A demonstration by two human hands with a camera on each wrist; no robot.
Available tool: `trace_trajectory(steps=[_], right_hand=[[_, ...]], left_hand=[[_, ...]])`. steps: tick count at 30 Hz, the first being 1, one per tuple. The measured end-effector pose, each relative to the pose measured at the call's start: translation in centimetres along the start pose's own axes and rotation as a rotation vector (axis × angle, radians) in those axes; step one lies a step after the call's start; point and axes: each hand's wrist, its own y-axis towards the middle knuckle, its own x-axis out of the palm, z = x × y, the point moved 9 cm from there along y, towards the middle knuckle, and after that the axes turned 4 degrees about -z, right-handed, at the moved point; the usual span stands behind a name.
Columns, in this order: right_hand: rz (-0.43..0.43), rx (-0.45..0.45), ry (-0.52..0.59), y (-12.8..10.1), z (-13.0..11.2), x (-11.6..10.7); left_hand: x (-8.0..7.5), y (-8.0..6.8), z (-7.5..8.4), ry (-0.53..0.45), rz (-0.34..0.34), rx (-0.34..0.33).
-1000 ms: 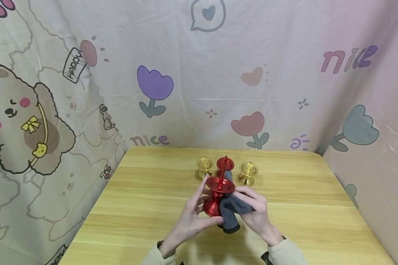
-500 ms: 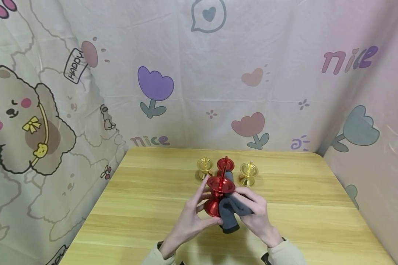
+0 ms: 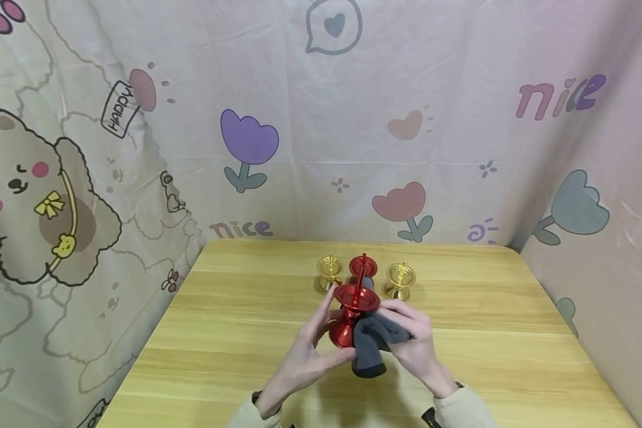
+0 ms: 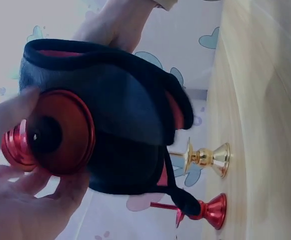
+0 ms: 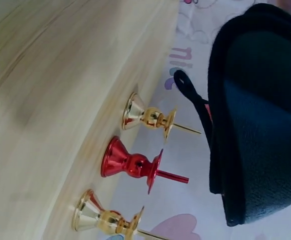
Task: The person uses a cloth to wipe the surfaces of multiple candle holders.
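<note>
A shiny red candlestick (image 3: 345, 333) with a round dish and a tall spike is held above the table, tilted slightly. My left hand (image 3: 307, 356) grips its lower part, thumb near the base and fingers behind. From the other side my right hand (image 3: 414, 342) holds a dark grey cloth (image 3: 369, 351) with black edging against the candlestick's stem. In the left wrist view the candlestick's hollow base (image 4: 78, 137) faces the camera, with the cloth (image 4: 125, 100) folded beside it. The cloth (image 5: 265, 135) fills the right of the right wrist view, hiding the right fingers.
Behind the hands stand a gold candlestick (image 3: 330, 268), another red candlestick (image 3: 362, 264) partly covered by the held one, and a second gold candlestick (image 3: 400, 276). All are upright on the wooden table (image 3: 235, 333). A printed fabric curtain (image 3: 326, 137) hangs beyond the table edge.
Both hands stay in nearly the same place with the candlestick and cloth. The cloth's folds and hanging end have shifted slightly, and the left thumb sits a little farther left.
</note>
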Motion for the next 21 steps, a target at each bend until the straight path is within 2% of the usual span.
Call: trace_trajectory(steps=[3,5,8,11,14,16,21], right_hand=[[-0.02,-0.075,-0.038,0.0,-0.9,0.4],[-0.019,-0.09,-0.05,0.0,-1.1,0.5],[-0.01,-0.055,-0.031,-0.1,-0.8,0.4],[-0.001,0.023,0.008,-0.1,-0.1,0.4],[0.003,0.087,0.028,-0.1,0.4,0.3],[0.004,0.092,0.028,-0.1,0.5,0.3],[0.005,0.001,-0.006,-0.1,-0.1,0.2]], left_hand=[[0.0,-0.1,-0.2,-0.024,0.008,-0.017],[-0.2,0.0,-0.3,-0.053,0.022,-0.027],[-0.3,0.0,-0.3,-0.098,0.028,-0.025],[-0.3,0.0,-0.3,-0.118,0.03,-0.019],[-0.4,-0.1,-0.1,-0.09,0.033,-0.002],[-0.4,-0.1,-0.1,-0.058,0.033,-0.005],[-0.3,-0.1,-0.2,0.003,0.005,-0.035]])
